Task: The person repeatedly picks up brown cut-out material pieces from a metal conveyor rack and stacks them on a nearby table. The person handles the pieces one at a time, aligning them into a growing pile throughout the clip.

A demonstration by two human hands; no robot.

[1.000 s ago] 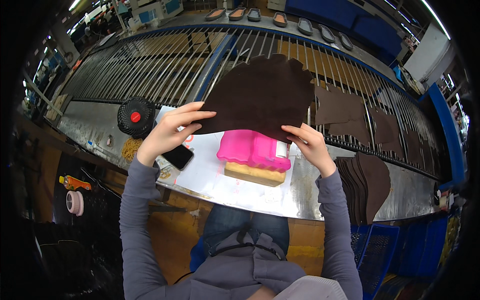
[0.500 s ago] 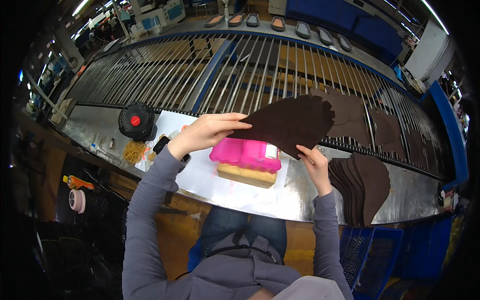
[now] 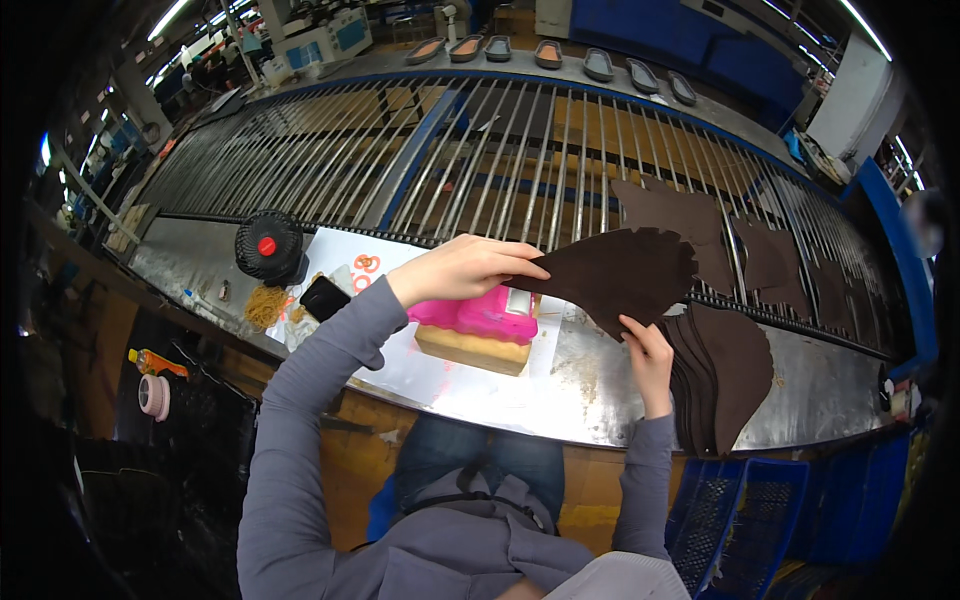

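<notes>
Between my hands hangs a dark brown cut piece of fabric or leather (image 3: 620,275), notched along its far right edge. My left hand (image 3: 468,268) pinches its narrow left end between thumb and fingers. At the lower edge, my right hand (image 3: 648,352) grips it with thumb and fingertips. Below my left hand a bright pink moulded block (image 3: 475,316) sits on a tan block (image 3: 472,349), partly hidden by the hand. To the right, a fanned stack of similar brown pieces (image 3: 735,375) lies on the metal table (image 3: 585,405).
Beyond the table runs a roller conveyor (image 3: 510,170) carrying more brown pieces (image 3: 680,225). A black fan (image 3: 269,246), rubber bands (image 3: 266,305) and a phone (image 3: 325,298) lie at the left. Shoe sole parts (image 3: 548,54) line the far ledge. Blue crates (image 3: 745,515) stand below the right edge.
Both hands have carried the brown piece to the right and slightly nearer me, toward the stack. More of the phone and the white sheet at the left now shows.
</notes>
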